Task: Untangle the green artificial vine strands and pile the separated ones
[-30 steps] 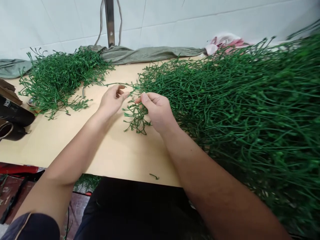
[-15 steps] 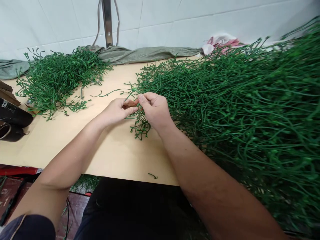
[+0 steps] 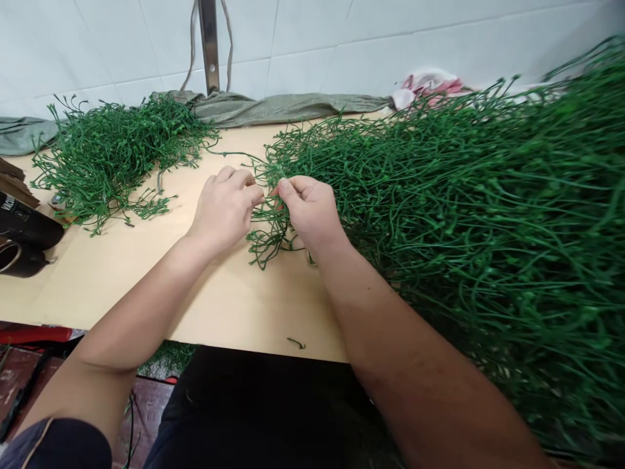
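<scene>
Thin green plastic-looking stems with small knobbed tips lie in a large heap on the right. At its left edge my right hand is closed, thumb and forefinger pinching green stems. Just left of it is my left hand, back upward and fingers curled, thumb and fingertips pinched at a green stem beside the right fingertips. Part of that grip is hidden behind the knuckles. A tangle of loose stem ends hangs below the two hands onto the tabletop.
A smaller pile of green stems lies at the back left. Dark cylindrical cups stand at the left edge. Grey-green cloth runs along the wall, with a pink and white cloth beside it. One short stem piece rests near the front edge.
My left hand has turned back upward, its fingers curling in more. My right hand has shifted slightly right, still pinching. The stem ends between them have moved a little.
</scene>
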`<state>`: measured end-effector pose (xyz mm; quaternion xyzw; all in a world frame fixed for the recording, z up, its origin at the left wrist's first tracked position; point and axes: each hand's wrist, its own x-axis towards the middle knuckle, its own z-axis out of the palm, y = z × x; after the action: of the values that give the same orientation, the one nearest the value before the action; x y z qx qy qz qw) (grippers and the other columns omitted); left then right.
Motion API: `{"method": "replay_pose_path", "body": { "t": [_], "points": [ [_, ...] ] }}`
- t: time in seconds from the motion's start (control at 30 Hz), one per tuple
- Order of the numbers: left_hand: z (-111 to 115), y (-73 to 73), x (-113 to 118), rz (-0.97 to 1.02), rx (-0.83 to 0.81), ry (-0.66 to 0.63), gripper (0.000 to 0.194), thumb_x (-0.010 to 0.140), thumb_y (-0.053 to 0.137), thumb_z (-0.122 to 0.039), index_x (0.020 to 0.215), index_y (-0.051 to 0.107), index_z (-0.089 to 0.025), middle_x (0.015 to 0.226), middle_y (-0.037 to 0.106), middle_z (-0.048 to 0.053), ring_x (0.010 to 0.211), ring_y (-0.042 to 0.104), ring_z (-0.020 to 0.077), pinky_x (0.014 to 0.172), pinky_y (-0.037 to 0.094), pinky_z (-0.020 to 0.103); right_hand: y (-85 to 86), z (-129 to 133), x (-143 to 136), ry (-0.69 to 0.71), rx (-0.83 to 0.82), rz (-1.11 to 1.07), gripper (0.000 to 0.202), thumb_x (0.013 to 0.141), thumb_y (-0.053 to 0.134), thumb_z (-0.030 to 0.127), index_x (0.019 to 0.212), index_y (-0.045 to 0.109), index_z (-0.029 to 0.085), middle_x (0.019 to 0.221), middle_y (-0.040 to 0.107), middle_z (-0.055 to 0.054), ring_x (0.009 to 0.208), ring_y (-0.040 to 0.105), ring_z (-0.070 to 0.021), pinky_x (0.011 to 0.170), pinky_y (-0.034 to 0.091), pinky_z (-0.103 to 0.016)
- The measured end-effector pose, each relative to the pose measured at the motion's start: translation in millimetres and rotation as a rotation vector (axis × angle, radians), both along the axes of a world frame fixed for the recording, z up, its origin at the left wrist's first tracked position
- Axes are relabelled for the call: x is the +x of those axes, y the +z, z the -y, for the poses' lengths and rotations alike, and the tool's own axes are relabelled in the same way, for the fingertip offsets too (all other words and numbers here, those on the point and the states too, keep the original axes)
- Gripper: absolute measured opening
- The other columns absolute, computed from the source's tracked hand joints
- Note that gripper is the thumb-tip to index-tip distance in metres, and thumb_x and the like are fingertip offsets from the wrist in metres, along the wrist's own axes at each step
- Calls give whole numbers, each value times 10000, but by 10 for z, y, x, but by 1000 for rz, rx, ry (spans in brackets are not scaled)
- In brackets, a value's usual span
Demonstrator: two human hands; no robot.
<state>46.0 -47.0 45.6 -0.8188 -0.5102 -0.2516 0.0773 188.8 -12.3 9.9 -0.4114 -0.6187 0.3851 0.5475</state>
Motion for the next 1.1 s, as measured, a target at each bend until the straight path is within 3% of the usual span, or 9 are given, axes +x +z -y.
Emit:
{"method": "replay_pose_path", "body": {
  "t": [0.17, 0.27, 0.43, 0.6, 0.83, 1.1],
  "points": [
    [71, 10, 95, -34, -213, -61, 180, 802, 424, -171, 672, 549, -177, 611, 545, 35, 621, 451, 154, 613, 303, 289, -39, -85, 45, -29, 49, 48, 379, 780, 577, 498, 556, 553, 193, 491, 380, 25, 489, 328, -89, 490, 239, -269],
    [103, 15, 155, 38, -320, -53, 208, 817, 401, -182, 620, 468, -187, 540, 462, 4, 525, 368, 125, 557, 250, 273, -37, -107, 55, -36, 32, 67, 382, 788, 568, 492, 551, 541, 193, 489, 381, 24, 480, 336, -90, 497, 248, -277],
    [151, 71, 231, 106, -361, -56, 229, 824, 394, -188, 595, 392, -191, 501, 371, -17, 497, 316, 112, 549, 232, 264, 14, -96, 64, -52, 80, 73, 409, 804, 532, 522, 553, 517, 199, 481, 361, 29, 474, 317, -86, 502, 236, -278],
    [178, 115, 233, 56, -328, -82, 208, 812, 405, -185, 605, 429, -194, 498, 406, -10, 504, 365, 123, 566, 260, 267, 34, -105, 58, -114, 113, 86, 393, 829, 525, 468, 549, 483, 196, 505, 335, 26, 516, 311, -94, 536, 248, -281],
    [179, 198, 185, -84, -366, -152, 203, 792, 402, -171, 590, 418, -184, 482, 385, -19, 477, 330, 106, 551, 242, 255, 92, -84, -3, -183, 26, 131, 353, 852, 509, 197, 507, 434, 179, 532, 404, 29, 533, 356, -87, 563, 264, -277],
    [145, 229, 173, 214, -597, -254, 262, 861, 361, -246, 616, 411, -164, 529, 375, -42, 512, 349, 70, 556, 304, 213, 125, -122, -34, -218, 32, 103, 361, 871, 476, 203, 514, 428, 175, 515, 383, 47, 506, 338, -75, 548, 263, -262]
  ]
}}
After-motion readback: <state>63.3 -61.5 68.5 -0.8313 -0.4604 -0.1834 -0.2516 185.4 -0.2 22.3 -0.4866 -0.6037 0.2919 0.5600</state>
